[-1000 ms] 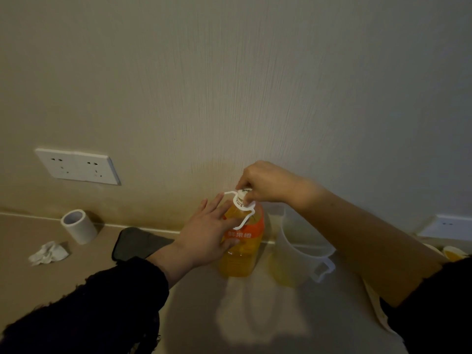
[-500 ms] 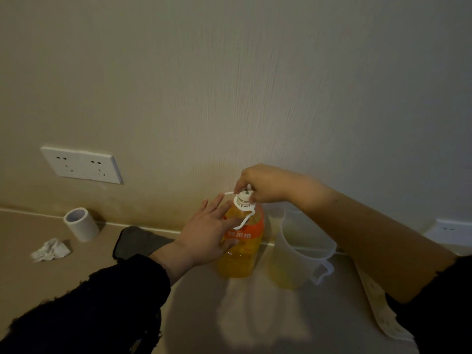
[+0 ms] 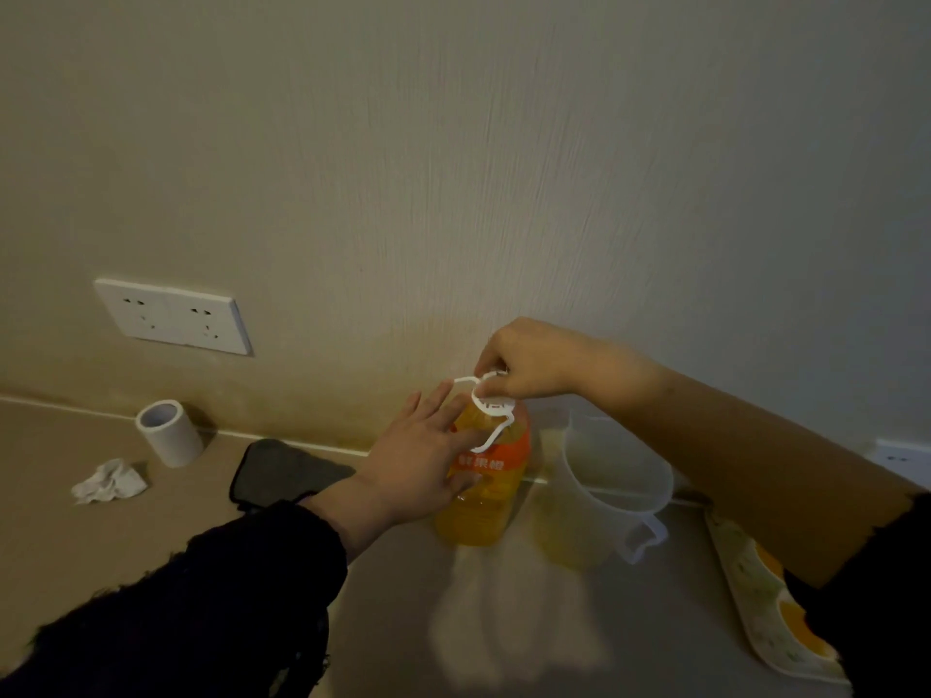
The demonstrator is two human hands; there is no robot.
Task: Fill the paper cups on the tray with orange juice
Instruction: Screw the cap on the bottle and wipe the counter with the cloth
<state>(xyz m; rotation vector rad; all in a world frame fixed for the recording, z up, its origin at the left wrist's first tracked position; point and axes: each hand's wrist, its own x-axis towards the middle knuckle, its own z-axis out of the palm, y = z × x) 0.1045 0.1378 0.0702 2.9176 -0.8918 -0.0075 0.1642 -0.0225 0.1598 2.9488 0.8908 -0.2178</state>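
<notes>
Orange juice bottle [image 3: 486, 488] stands under our right hand [image 3: 524, 360], which keeps pinching the cap [image 3: 491, 398]; our left hand [image 3: 418, 468], spread wide, still steadies it. Little changed: we judge it not opened yet.

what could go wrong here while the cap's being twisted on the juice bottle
1. The left hand lies flat against the juice bottle, not wrapped around it, so twisting the cap with the right hand might tip it.
2. The clear jug stands close beside the bottle; a slip could knock it toward the tray.
</notes>
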